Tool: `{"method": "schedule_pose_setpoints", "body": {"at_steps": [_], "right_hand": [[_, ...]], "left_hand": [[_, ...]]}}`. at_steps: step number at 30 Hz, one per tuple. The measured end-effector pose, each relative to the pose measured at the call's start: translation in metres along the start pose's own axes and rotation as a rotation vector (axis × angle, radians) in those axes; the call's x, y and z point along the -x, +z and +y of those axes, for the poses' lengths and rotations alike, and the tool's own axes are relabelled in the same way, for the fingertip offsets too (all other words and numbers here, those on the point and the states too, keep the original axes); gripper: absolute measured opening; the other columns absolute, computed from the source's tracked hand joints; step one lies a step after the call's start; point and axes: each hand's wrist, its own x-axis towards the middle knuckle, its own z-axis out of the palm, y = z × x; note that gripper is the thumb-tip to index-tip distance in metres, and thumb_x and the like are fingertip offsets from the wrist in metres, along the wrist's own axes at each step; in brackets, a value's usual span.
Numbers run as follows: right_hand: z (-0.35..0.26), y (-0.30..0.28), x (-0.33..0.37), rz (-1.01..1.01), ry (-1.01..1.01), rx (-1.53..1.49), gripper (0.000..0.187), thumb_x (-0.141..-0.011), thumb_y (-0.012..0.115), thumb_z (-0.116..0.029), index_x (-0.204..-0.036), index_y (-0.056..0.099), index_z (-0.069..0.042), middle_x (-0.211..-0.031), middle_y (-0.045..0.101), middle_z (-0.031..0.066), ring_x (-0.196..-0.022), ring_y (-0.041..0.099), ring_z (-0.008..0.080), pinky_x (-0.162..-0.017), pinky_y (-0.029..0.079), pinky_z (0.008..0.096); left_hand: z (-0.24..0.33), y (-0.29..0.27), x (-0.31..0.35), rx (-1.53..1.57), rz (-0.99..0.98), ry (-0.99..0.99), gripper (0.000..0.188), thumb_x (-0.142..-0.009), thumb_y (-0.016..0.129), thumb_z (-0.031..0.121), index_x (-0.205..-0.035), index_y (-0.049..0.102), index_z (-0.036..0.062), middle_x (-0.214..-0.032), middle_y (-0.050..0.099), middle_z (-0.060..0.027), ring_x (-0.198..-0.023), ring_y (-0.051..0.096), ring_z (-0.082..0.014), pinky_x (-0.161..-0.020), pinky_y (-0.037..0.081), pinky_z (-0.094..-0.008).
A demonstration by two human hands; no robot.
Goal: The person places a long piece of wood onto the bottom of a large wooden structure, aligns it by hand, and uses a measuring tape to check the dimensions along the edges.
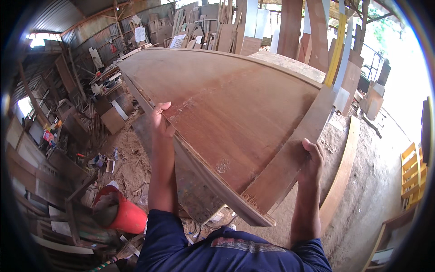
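A large brown wooden panel [226, 109], framed along its edges, stretches away in front of me. My left hand [162, 119] grips its left edge, thumb on top and the other fingers hidden below. On the right, my right hand [311, 161] is closed round the flat frame board [290, 149] at the panel's right side, its thumb lying on the upper face. Rough, splintered wood shows at the near corner. Pale scuffed patches mark the panel's surface. Underneath, part of a worn, stained work surface [199, 190] is visible.
A red bucket [129, 215] stands at lower left among wood shavings. Along the right, a long curved-looking plank [342, 167] lies on the ground. Tall boards [290, 31] lean at the back. A yellow slatted rack [411, 174] is at far right. Cluttered shelves line the left.
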Motion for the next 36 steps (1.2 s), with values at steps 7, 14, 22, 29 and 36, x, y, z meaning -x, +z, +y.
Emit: {"method": "schedule_pose_setpoints", "body": {"at_steps": [7, 14, 22, 29, 36], "right_hand": [[-0.023, -0.033, 0.019, 0.114, -0.037, 0.072, 0.010, -0.097, 0.067, -0.010, -0.095, 0.073, -0.001, -0.092, 0.076, 0.0095, -0.084, 0.075, 0.0224, -0.080, 0.063, 0.0373], [-0.005, -0.046, 0.012, 0.201, -0.037, 0.092, 0.007, -0.095, 0.070, -0.009, -0.093, 0.072, -0.002, -0.088, 0.074, 0.0090, -0.078, 0.073, 0.0209, -0.073, 0.061, 0.0366], [-0.020, -0.055, 0.018, 0.135, 0.016, 0.171, 0.020, -0.098, 0.070, -0.006, -0.116, 0.070, 0.003, -0.105, 0.075, 0.0136, -0.091, 0.075, 0.0226, -0.080, 0.062, 0.0375], [-0.033, -0.038, 0.027, -0.027, -0.082, 0.229, 0.078, -0.098, 0.061, 0.007, -0.170, 0.029, 0.004, -0.146, 0.064, 0.0234, -0.128, 0.069, 0.0297, -0.109, 0.058, 0.0407], [-0.032, -0.028, 0.029, -0.086, -0.134, 0.214, 0.092, -0.097, 0.061, 0.010, -0.176, 0.016, 0.001, -0.154, 0.057, 0.0237, -0.133, 0.067, 0.0287, -0.111, 0.057, 0.0399]], "left_hand": [[-0.040, 0.037, -0.005, -0.131, 0.119, 0.138, 0.056, -0.093, 0.065, 0.009, -0.144, 0.056, -0.0131, -0.139, 0.071, -0.0262, -0.121, 0.075, -0.0404, -0.105, 0.062, -0.0530], [-0.040, 0.011, 0.012, -0.148, 0.284, -0.023, 0.054, -0.097, 0.066, 0.016, -0.143, 0.057, -0.0107, -0.140, 0.070, -0.0274, -0.124, 0.072, -0.0419, -0.109, 0.059, -0.0579], [-0.026, 0.020, -0.028, -0.097, 0.461, 0.250, 0.050, -0.106, 0.065, 0.031, -0.139, 0.064, -0.0051, -0.136, 0.074, -0.0227, -0.122, 0.071, -0.0421, -0.110, 0.055, -0.0571], [-0.018, 0.002, -0.042, -0.220, 0.473, 0.176, 0.053, -0.109, 0.065, 0.033, -0.145, 0.061, -0.0053, -0.141, 0.071, -0.0225, -0.123, 0.071, -0.0419, -0.111, 0.054, -0.0569], [-0.002, -0.019, -0.035, -0.107, 0.564, 0.084, 0.051, -0.109, 0.064, 0.029, -0.148, 0.058, -0.0033, -0.146, 0.068, -0.0201, -0.128, 0.068, -0.0406, -0.112, 0.054, -0.0569]]}}
